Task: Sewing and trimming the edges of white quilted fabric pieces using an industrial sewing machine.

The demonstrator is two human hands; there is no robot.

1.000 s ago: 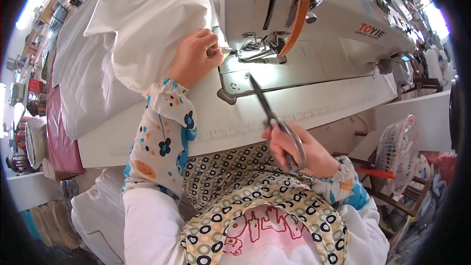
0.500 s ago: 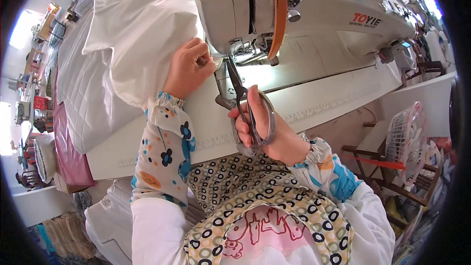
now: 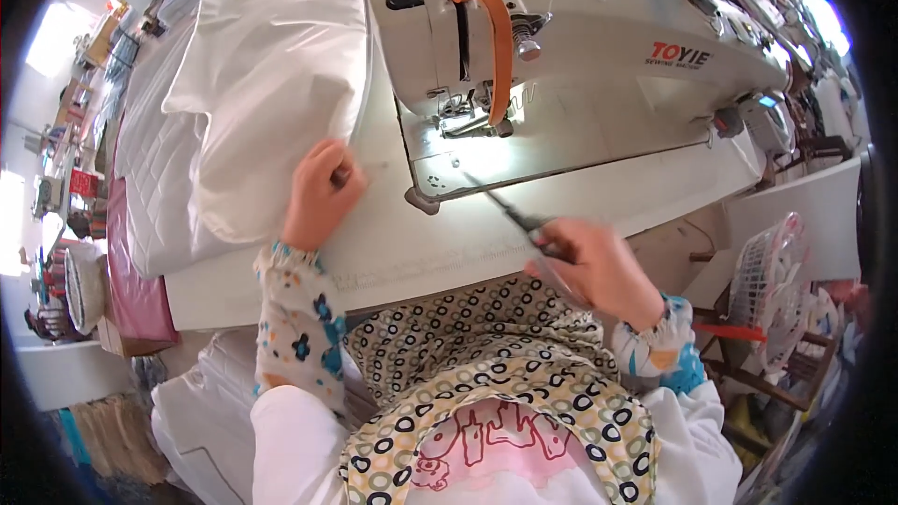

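My left hand [image 3: 323, 192] is closed at the right edge of a glossy white fabric piece [image 3: 271, 65], its fingers curled over the edge; the pinch itself is partly hidden. To the right, my right hand [image 3: 599, 266] grips dark scissors [image 3: 514, 215], blurred by motion. Their blades point up and left toward the sewing machine's needle plate, and the handles are mostly covered by my fingers. Beyond both hands stands the white sewing machine [image 3: 608, 28], with an orange strap [image 3: 501, 56] on its head. Its lit presser foot [image 3: 472, 122] has no fabric under it.
The white table [image 3: 412, 243] has ruler markings along its front edge. Quilted white fabric [image 3: 154, 168] lies at the left, over a pink cloth [image 3: 136, 271]. On the right are a pale fan [image 3: 772, 271] and a wooden stool [image 3: 786, 374].
My left hand has moved left and away from the needle, and the fabric edge has shifted with it. The scissors have swung right and down, away from the presser foot.
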